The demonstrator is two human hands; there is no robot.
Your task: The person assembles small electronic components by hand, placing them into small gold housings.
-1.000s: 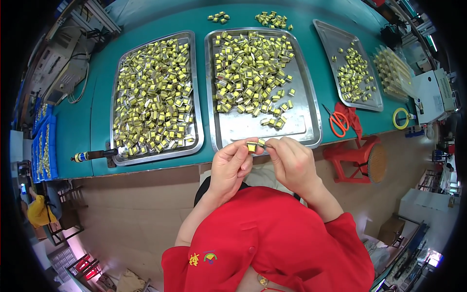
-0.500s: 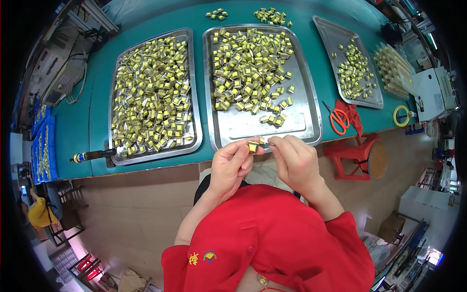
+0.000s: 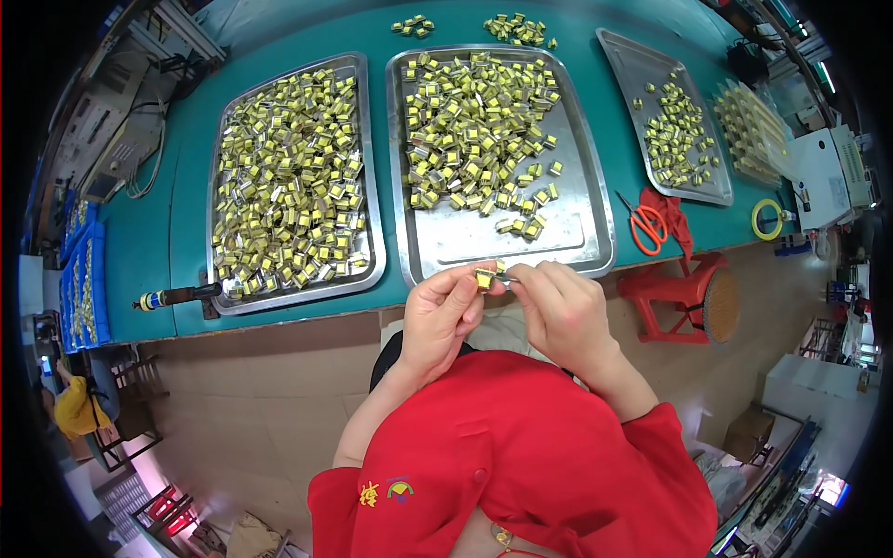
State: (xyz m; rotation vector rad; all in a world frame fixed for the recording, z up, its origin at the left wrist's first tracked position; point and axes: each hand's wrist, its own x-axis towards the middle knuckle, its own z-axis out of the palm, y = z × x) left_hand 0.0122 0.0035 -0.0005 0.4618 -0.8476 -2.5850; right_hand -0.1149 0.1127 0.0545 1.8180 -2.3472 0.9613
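The left hand [image 3: 445,318] pinches a small yellow block [image 3: 485,278] between thumb and fingertips. The right hand [image 3: 561,312] is curled close beside it, fingertips touching the block. Just past the fingers sits a metal tray [image 3: 484,244] of more yellow blocks.

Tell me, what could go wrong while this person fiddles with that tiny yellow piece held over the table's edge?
The small yellow part is pinched between the left hand and right hand just past the table edge, so a slip would likely drop it into the lap or onto the floor. The middle tray sits right at that edge; a nudge from a hand might shove it. The orange scissors lie near the right elbow's path.
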